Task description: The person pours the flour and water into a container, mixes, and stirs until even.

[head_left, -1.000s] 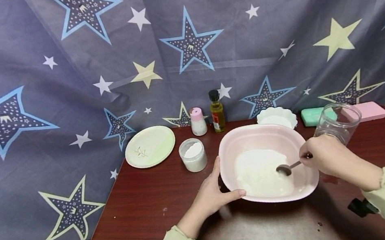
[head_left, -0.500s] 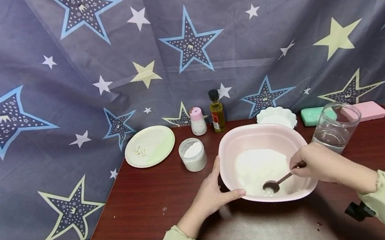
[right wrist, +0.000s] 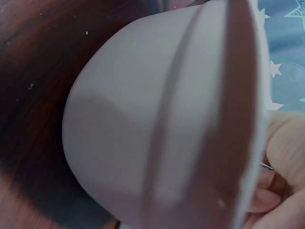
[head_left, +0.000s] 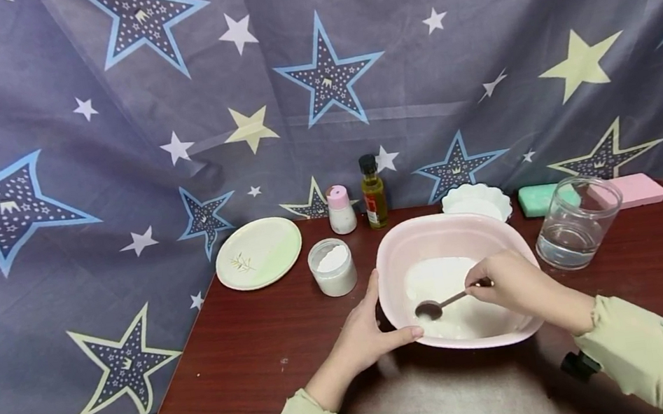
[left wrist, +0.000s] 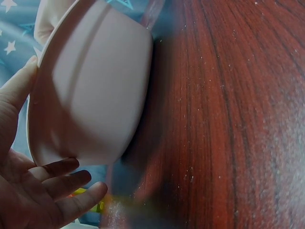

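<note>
A pink basin (head_left: 456, 235) with white, flour-like contents (head_left: 437, 277) stands on the dark red table. My left hand (head_left: 362, 333) holds its near left corner, thumb on the front rim and fingers along the left side. In the left wrist view, the thumb (left wrist: 19, 86) meets the rim and several fingers (left wrist: 71, 183) spread beside the basin's outer wall. My right hand (head_left: 517, 287) reaches over the right side and pinches the handle of a dark brown spoon (head_left: 429, 310). The spoon's bowl lies in the white contents at the left. In the right wrist view the basin wall hides the spoon.
Left of the basin are an open jar of white powder (head_left: 335, 281) and a plate (head_left: 258, 252). Behind stand a pink-capped shaker (head_left: 341, 212), an oil bottle (head_left: 374, 194) and a scalloped white dish (head_left: 475, 199). A glass of water (head_left: 572, 244) and green (head_left: 537, 201) and pink blocks (head_left: 641, 189) are right.
My right hand has moved the spoon leftward through the white contents, from the right side to the left, uncovering the glass. My left hand and the basin stay put.
</note>
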`<state>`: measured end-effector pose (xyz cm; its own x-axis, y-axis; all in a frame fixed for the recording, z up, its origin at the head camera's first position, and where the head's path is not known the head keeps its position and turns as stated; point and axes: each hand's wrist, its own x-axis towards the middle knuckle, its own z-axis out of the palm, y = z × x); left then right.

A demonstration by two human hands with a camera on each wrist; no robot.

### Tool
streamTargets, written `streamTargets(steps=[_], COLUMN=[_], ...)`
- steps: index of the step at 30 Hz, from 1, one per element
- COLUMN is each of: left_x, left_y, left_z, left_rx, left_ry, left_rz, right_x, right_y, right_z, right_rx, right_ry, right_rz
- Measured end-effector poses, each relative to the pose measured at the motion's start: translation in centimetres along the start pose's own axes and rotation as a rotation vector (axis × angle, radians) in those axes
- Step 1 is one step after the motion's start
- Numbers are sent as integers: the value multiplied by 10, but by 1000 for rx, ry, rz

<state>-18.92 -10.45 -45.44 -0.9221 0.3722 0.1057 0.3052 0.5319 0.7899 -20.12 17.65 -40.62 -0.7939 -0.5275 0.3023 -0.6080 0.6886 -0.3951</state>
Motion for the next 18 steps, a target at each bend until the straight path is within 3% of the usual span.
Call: streamTargets(steps=[10,18], left_x=[0,-1], left_y=[1,2], left_z=[0,-1], left_rx=[5,3], left_ry=[-1,-1], left_rz=[7,6], right_x=[15,24], right_y=[1,3], right_z=[15,18], right_rx=[-92,-114], right_ry=[108,125], right_rz=[41,104])
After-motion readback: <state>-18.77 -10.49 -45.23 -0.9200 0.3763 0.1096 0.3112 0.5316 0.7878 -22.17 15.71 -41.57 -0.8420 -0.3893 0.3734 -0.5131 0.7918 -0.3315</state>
